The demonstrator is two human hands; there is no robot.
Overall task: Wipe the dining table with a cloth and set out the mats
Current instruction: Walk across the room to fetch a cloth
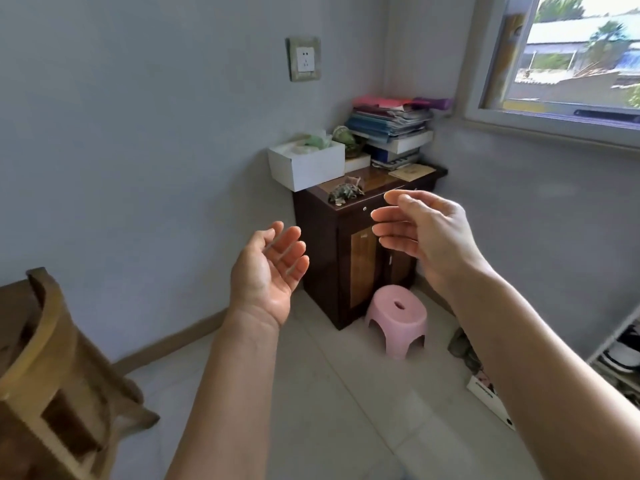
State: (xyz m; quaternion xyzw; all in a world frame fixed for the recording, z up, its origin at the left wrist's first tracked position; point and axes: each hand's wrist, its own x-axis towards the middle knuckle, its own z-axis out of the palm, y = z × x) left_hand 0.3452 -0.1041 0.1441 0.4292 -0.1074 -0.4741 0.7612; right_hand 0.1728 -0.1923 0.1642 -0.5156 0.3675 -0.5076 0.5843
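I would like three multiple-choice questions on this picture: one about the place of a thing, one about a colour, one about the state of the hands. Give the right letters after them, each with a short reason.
1. Where does the stool stand?
A) on the floor, in front of the dark cabinet
B) on top of the cabinet
C) upside down on a chair

2. What colour is the stool?
A) blue
B) pink
C) green

3. How are the left hand and the right hand?
A) both grip a cloth
B) one holds a mat
C) both open and empty

Answers:
1 A: its legs rest on the tiles by the cabinet door.
2 B: seat and legs are pink all over.
3 C: the fingers are relaxed, with nothing in them.
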